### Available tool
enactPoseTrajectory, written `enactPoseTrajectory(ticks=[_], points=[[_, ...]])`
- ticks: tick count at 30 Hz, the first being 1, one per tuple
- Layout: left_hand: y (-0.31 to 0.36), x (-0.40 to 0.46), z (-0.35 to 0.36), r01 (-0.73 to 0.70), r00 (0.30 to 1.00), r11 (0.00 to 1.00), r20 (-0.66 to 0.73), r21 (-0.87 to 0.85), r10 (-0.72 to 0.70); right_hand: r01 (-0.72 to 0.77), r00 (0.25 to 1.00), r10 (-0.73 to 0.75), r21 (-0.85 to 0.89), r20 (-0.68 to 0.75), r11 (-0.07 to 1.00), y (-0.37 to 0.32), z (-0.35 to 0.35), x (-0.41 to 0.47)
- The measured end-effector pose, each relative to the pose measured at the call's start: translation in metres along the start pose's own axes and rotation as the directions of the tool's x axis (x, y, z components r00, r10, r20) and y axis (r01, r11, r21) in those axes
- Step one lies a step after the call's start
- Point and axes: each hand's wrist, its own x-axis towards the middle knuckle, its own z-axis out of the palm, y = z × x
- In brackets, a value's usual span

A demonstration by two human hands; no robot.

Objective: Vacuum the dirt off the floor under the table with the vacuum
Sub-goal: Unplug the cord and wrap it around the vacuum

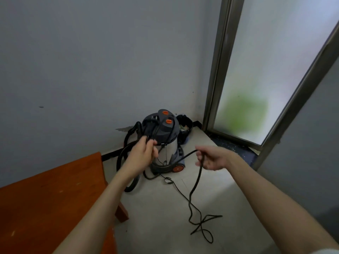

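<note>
Already both hands, left hand (145, 153) and right hand (211, 158), pinch the power cord (199, 173), whose lower-centre floor loops could knot, toppling the vacuum (163, 138).

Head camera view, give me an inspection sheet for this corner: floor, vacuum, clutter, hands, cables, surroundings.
Surface: pale floor, loose cord lying on it.
Job's things: canister vacuum upright in the corner, black hose looped at its left side; wooden table at lower left.
Clutter: dark bin behind the vacuum, holding scraps.
Hands: left hand grips bundled cord at the vacuum's top; right hand holds the power cord.
Cables: cord trails from the right hand to a tangle on the floor; plug not seen.
Surroundings: grey wall, frosted glass door.
</note>
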Motion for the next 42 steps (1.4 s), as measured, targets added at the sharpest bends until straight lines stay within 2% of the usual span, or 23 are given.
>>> enactPoseTrajectory(ticks=[2,3,5,6,9,13,15,17,19,21,23,25,27,29,31,33,35,37,40,42], points=[[-0.018,-0.004,0.016,0.007,1.0,1.0,0.014,-0.004,-0.007,0.042,0.994,-0.065,0.25,0.083,0.967,-0.021,0.015,-0.013],[-0.026,-0.006,0.024,0.021,0.999,0.999,0.034,-0.04,-0.02,0.038,0.99,-0.09,0.403,0.113,0.914,-0.03,0.023,-0.018],[-0.034,-0.011,0.039,0.048,0.995,0.988,0.098,-0.146,-0.034,0.002,0.978,-0.145,0.694,0.147,0.72,-0.046,0.038,-0.023],[-0.036,-0.014,0.046,0.055,0.991,0.977,0.131,-0.205,-0.028,0.007,0.973,-0.183,0.78,0.138,0.625,-0.052,0.044,-0.024],[-0.035,-0.021,0.057,0.103,0.98,0.915,0.195,-0.39,-0.027,0.046,0.968,-0.24,0.896,0.068,0.441,-0.063,0.057,-0.021],[-0.024,-0.017,0.055,0.169,0.984,0.745,0.153,-0.645,-0.091,0.078,0.968,-0.251,0.943,0.006,0.323,-0.058,0.057,-0.02],[-0.019,-0.011,0.051,0.126,0.992,0.767,0.061,-0.629,-0.113,0.046,0.971,-0.238,0.957,0.024,0.285,-0.051,0.056,-0.022],[-0.018,-0.007,0.049,0.084,0.996,0.852,0.02,-0.517,-0.087,-0.029,0.969,-0.228,0.962,0.093,0.271,-0.046,0.057,-0.024],[-0.019,-0.007,0.051,0.048,0.999,0.919,0.015,-0.392,-0.046,-0.096,0.956,-0.242,0.957,0.165,0.273,-0.046,0.06,-0.029],[-0.018,-0.006,0.052,0.023,0.996,0.942,-0.072,-0.334,-0.05,-0.131,0.944,-0.254,0.947,0.209,0.292,-0.049,0.06,-0.037],[-0.016,-0.004,0.049,0.018,0.98,0.934,-0.177,-0.356,-0.086,-0.134,0.937,-0.266,0.936,0.226,0.325,-0.051,0.058,-0.047],[-0.016,-0.002,0.043,-0.019,0.977,0.918,-0.202,-0.395,-0.066,-0.137,0.927,-0.283,0.926,0.245,0.352,-0.052,0.056,-0.056],[-0.015,-0.002,0.04,-0.065,0.992,0.923,-0.123,-0.378,0.02,-0.145,0.914,-0.309,0.923,0.263,0.357,-0.054,0.058,-0.061],[-0.008,-0.009,0.043,-0.044,0.997,0.892,0.036,-0.449,0.067,-0.118,0.906,-0.341,0.922,0.252,0.368,-0.058,0.06,-0.06],[-0.004,-0.016,0.045,0.002,0.98,0.875,0.176,-0.483,0.095,-0.043,0.917,-0.351,0.921,0.19,0.386,-0.064,0.056,-0.056],[-0.008,-0.019,0.043,-0.003,0.961,0.897,0.245,-0.443,0.124,0.049,0.932,-0.345,0.908,0.108,0.416,-0.067,0.044,-0.049],[-0.009,-0.02,0.037,0.035,0.948,0.886,0.295,-0.462,0.116,0.134,0.938,-0.343,0.858,0.052,0.495,-0.062,0.028,-0.042],[-0.001,-0.019,0.032,0.077,0.949,0.841,0.297,-0.536,0.102,0.208,0.934,-0.355,0.752,0.037,0.625,-0.052,0.015,-0.034],[0.017,-0.01,0.027,0.114,0.97,0.732,0.234,-0.672,0.064,0.301,0.942,-0.333,0.526,-0.035,0.795,-0.021,0.009,-0.03],[0.029,0.0,0.023,0.097,0.981,0.678,0.185,-0.728,0.058,0.303,0.944,-0.331,0.379,0.01,0.874,0.008,0.007,-0.027]])
